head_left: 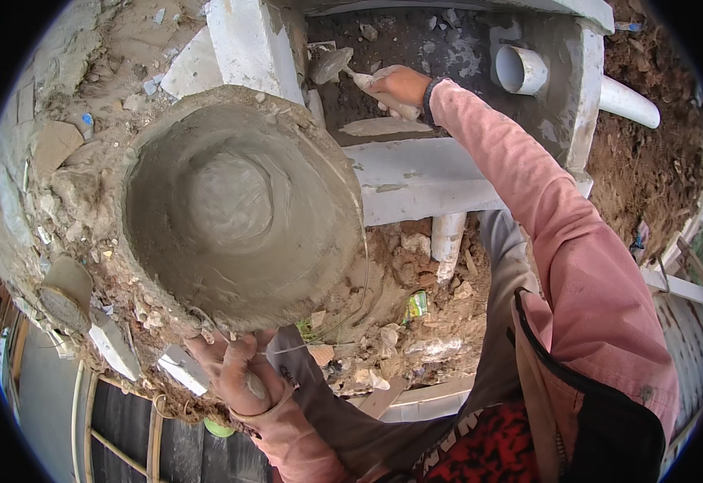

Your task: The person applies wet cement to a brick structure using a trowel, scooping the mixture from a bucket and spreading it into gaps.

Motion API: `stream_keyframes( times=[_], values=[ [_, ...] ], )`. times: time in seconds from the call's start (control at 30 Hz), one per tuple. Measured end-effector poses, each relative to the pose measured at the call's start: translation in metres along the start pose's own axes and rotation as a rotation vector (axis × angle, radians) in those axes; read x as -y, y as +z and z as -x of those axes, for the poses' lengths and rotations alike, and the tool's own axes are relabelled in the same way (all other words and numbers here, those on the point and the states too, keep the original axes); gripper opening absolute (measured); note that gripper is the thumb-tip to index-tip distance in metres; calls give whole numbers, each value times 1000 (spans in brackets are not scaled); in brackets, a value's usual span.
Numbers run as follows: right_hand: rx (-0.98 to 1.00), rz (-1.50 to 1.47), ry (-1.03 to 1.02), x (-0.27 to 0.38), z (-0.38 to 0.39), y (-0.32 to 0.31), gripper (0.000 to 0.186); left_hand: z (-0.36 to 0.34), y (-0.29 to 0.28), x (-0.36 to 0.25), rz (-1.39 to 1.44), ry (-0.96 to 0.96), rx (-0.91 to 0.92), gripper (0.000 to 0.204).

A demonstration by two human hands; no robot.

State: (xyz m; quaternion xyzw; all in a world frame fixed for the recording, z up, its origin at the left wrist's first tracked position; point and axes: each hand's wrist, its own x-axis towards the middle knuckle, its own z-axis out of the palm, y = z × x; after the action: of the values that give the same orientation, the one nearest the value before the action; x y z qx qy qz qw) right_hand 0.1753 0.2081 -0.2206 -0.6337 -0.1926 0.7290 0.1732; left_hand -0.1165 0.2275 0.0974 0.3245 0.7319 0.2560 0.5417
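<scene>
Our left hand (235, 366) closes on the rim of the bucket (239, 205) at six o'clock, holding it tipped toward us with wet cement coating its inside. Our right hand (396, 87), at twelve o'clock, is wrapped round the handle of a trowel (334, 66) whose blade sits against the grey wall (416, 40). We judge it best to press the blade flat and keep the bucket close. A small green-and-yellow wrapper (417, 304) lies in the rubble at five o'clock of the bucket.
</scene>
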Motion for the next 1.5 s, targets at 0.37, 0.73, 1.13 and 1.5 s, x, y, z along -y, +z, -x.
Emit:
stream_keyframes(
  times=[0.37, 0.73, 1.13, 1.5],
  values=[
    [-84, -374, 130, -47, -28, -6, 38, 0, 12, 7, 7, 34, -55, 77],
    [-409, 807, -257, -45, 6, 23, 41, 2, 15, 7, -15, 54, -59, 75],
    [-279, 915, -159, -37, 9, 41, 50, -1, 3, 6, 35, 7, -16, 79],
    [-165, 810, -171, -50, -11, 36, 41, 2, 3, 10, 10, 36, 8, 78]
  ],
)
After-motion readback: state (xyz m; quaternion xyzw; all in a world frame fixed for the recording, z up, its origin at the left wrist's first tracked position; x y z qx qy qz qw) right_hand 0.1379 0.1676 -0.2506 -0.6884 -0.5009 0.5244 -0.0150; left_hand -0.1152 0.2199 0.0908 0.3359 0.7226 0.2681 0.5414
